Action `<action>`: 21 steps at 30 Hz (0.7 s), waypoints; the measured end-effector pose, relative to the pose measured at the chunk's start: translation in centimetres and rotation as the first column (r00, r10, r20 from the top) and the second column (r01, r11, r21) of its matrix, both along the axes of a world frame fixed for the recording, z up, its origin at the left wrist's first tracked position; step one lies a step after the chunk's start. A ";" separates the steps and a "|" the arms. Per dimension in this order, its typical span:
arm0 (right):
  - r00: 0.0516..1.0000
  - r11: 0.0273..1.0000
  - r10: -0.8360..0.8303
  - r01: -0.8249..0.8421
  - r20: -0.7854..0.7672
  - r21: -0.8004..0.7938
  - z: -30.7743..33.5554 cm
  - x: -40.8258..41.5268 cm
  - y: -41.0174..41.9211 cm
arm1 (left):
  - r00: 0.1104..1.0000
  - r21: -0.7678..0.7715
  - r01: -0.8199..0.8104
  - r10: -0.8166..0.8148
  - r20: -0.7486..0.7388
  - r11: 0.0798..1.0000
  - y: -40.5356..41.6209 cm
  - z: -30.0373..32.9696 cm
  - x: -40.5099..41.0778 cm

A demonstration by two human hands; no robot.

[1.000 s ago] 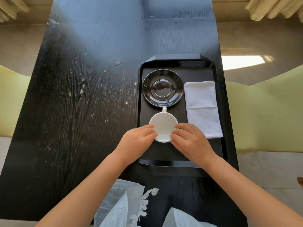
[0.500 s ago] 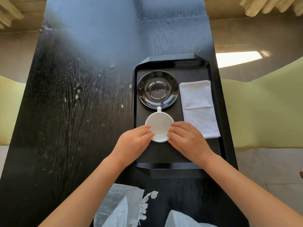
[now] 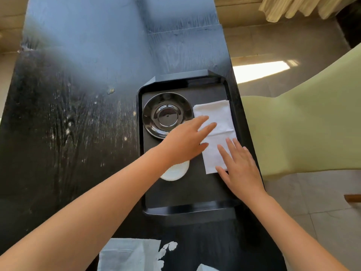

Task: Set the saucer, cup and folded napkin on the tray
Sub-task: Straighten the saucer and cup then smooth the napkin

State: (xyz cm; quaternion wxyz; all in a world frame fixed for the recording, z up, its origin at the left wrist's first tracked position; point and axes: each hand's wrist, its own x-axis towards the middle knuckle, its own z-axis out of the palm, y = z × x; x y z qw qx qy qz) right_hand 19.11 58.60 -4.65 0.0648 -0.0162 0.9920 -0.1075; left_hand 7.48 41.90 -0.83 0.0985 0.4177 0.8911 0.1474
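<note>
Napkin (image 3: 214, 132): white folded cloth, rectangular, soft crease across its middle, lying flat along the right side of the tray (image 3: 187, 192). Tray is black, matte floor, raised glossy rim with clipped far corners; it sits at the right edge of a dark wood-grain table (image 3: 68, 124). Saucer (image 3: 166, 114): glossy black, round, with a centre ring, in the far-left part of the tray, its right rim just beside the napkin's left edge. Cup (image 3: 175, 171): white, mostly hidden under the left forearm, on the tray floor near of the saucer.

Left hand (image 3: 187, 141) reaches across the tray from the left, fingers extended and slightly spread, tips over the napkin's left half; gripping nothing. Right hand (image 3: 240, 167) lies palm-down, fingers spread, on the napkin's near-right corner; pressing, not pinching. Whether the left fingertips touch the cloth, cannot tell.

Bare tray floor at the near end. Napkin's right edge runs close to the tray's right rim.
</note>
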 end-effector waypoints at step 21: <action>0.990 0.992 -0.115 0.119 0.087 -0.037 -2.0 -1.1 -2.2 | 0.963 -0.397 0.258 -0.268 0.033 0.881 3.8 -4.1 -5.0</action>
